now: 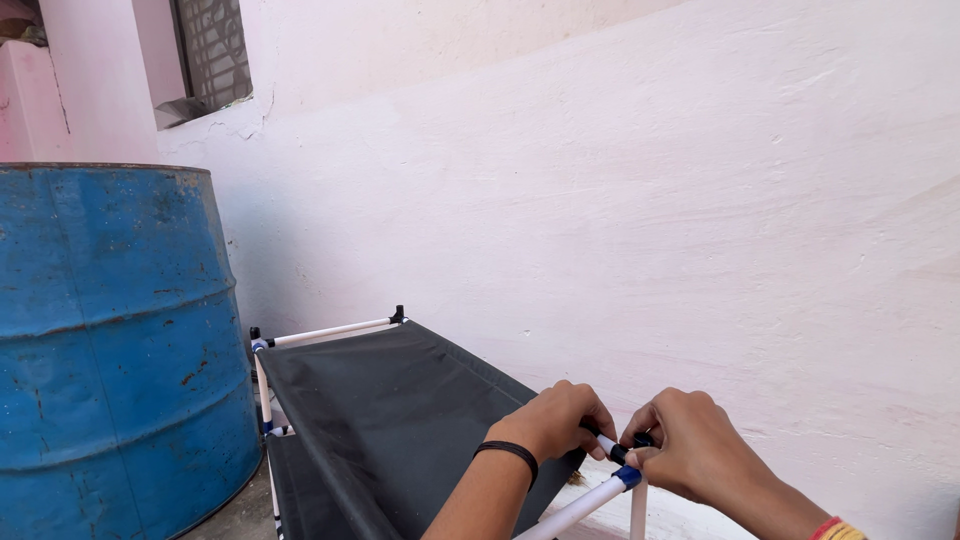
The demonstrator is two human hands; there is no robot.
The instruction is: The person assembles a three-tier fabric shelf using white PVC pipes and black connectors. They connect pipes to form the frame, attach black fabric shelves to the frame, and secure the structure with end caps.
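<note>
1. A pale pink plaster wall [650, 180] fills the view, with a rusty blue drum [110, 350] standing at your left on a concrete floor [235, 515].
2. Between them sits a folding rack [400, 420]: white tubes, black and blue joints, dark cloth shelves stretched across.
3. Your left hand [555, 420] is curled shut over the near corner, fingers wrapped on the tube end and cloth edge.
4. Your right hand [690, 445] is pinched closed around the black-and-blue corner joint [625, 465], just beside the left.
5. It looks light and hollow; the tubes stiff, the cloth slack, the push-fit joints likely to slip apart. Grip the tubes close to a joint.
6. Room is tight: wall close on the right, drum near the far left corner; open space lies toward you.
</note>
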